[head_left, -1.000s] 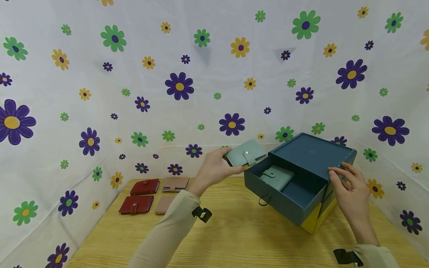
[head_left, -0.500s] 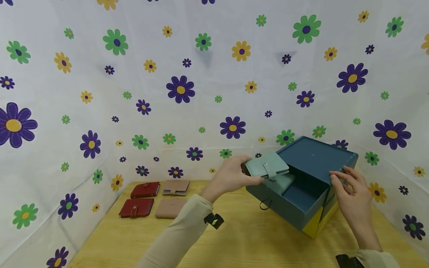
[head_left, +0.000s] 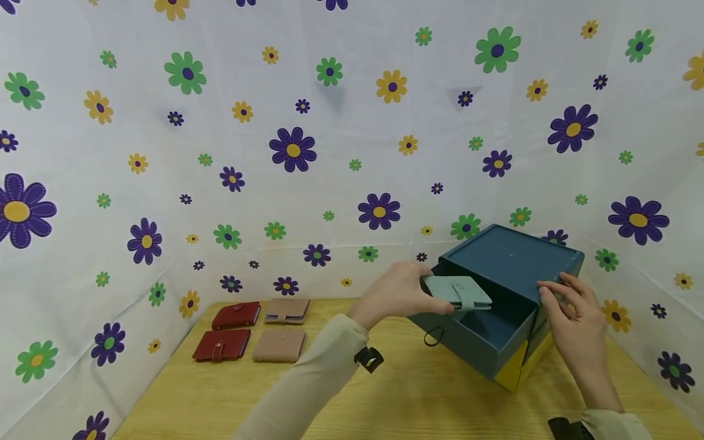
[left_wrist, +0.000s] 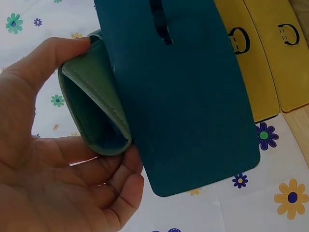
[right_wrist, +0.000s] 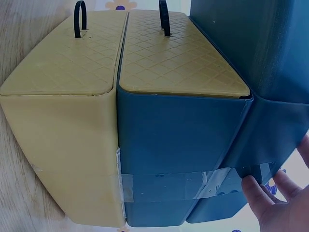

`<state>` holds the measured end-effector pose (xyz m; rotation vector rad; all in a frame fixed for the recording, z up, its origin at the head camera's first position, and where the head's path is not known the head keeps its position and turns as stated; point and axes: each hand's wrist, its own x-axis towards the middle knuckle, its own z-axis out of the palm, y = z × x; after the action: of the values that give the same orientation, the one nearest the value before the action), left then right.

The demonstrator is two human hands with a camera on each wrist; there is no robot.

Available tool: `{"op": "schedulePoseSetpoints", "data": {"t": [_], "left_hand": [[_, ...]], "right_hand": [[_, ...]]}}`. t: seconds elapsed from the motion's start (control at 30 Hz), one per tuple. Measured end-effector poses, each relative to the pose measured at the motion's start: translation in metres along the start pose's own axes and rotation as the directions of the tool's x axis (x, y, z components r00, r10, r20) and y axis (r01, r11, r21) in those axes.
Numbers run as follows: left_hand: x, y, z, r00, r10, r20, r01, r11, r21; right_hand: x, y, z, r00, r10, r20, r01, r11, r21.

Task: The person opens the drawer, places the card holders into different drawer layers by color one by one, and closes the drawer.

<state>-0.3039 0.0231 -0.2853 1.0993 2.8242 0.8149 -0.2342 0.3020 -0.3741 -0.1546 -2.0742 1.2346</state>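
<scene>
Left hand (head_left: pixel 397 294): fingers bent, pinching the mint wallet by one end
Mint wallet (head_left: pixel 450 288): smooth folded cover, strapped—held over the drawer
Drawer (head_left: pixel 467 349): blue, pulled out; likely placing in progress, calling for lowering, then release
Right hand (head_left: pixel 580 327): loosely bent fingers against the cabinet (head_left: pixel 511 256)
Yellow fronts (right_wrist: pixel 178 53): embossed diamonds—black loops

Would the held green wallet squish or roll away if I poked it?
The green wallet would probably squish a little, since its end shows a gap. It likely won't roll, being flattish. It might not flop open: a strap wraps over its edge.
</scene>
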Motion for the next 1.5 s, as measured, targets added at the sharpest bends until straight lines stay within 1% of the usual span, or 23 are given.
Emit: {"op": "schedulePoseSetpoints", "data": {"t": [0.07, 0.2, 0.37, 0.47, 0.6, 0.7, 0.8, 0.93, 1.03, 1.17, 1.23, 1.37, 1.5], "left_hand": [[0.003, 0.004, 0.002, 1.0, -0.018, 0.008, 0.018, 1.0, 0.023], [0.01, 0.014, 0.006, 0.999, -0.042, -0.003, 0.042, 0.992, 0.117], [0.017, 0.028, 0.016, 0.998, -0.069, -0.005, 0.068, 0.963, 0.259], [0.02, 0.037, 0.024, 0.996, -0.09, 0.002, 0.086, 0.949, 0.304], [0.025, 0.049, 0.034, 0.991, -0.136, 0.008, 0.125, 0.934, 0.334], [0.03, 0.057, 0.041, 0.988, -0.156, -0.004, 0.147, 0.924, 0.353], [0.035, 0.063, 0.046, 0.989, -0.149, -0.018, 0.145, 0.916, 0.373], [0.04, 0.066, 0.053, 0.99, -0.138, -0.017, 0.133, 0.908, 0.396], [0.04, 0.066, 0.052, 0.991, -0.129, -0.018, 0.127, 0.922, 0.365], [0.038, 0.061, 0.046, 0.992, -0.127, -0.025, 0.128, 0.946, 0.298], [0.038, 0.058, 0.043, 0.992, -0.126, -0.03, 0.13, 0.952, 0.276], [0.036, 0.052, 0.038, 0.994, -0.103, -0.046, 0.112, 0.96, 0.258], [0.033, 0.05, 0.035, 0.994, -0.087, -0.059, 0.1, 0.956, 0.275]], "right_hand": [[-0.001, 0.0, 0.0, 1.0, 0.005, 0.0, -0.005, 1.0, -0.002], [-0.002, 0.0, 0.001, 1.0, 0.01, -0.003, -0.01, 1.0, -0.003], [-0.004, 0.003, 0.001, 1.0, 0.019, 0.008, -0.019, 1.0, -0.002], [-0.006, 0.005, 0.001, 0.999, 0.03, 0.016, -0.03, 1.0, 0.0], [-0.007, 0.006, 0.002, 0.999, 0.033, 0.009, -0.033, 0.999, 0.005], [-0.006, 0.006, 0.001, 1.0, 0.031, -0.004, -0.031, 0.999, 0.011], [-0.004, 0.005, 0.001, 0.999, 0.036, -0.016, -0.035, 0.999, 0.016], [0.0, 0.002, -0.001, 0.999, 0.041, -0.02, -0.041, 0.999, 0.005], [0.001, 0.002, -0.001, 1.0, 0.026, -0.012, -0.026, 1.0, -0.005], [0.002, 0.002, 0.001, 1.0, 0.009, -0.006, -0.009, 1.0, 0.003], [0.002, 0.001, 0.001, 1.0, 0.01, -0.003, -0.01, 1.0, 0.01], [0.002, 0.002, 0.001, 1.0, 0.021, -0.003, -0.021, 1.0, 0.016], [0.003, 0.003, 0.001, 1.0, 0.026, -0.005, -0.026, 0.999, 0.025]]}}
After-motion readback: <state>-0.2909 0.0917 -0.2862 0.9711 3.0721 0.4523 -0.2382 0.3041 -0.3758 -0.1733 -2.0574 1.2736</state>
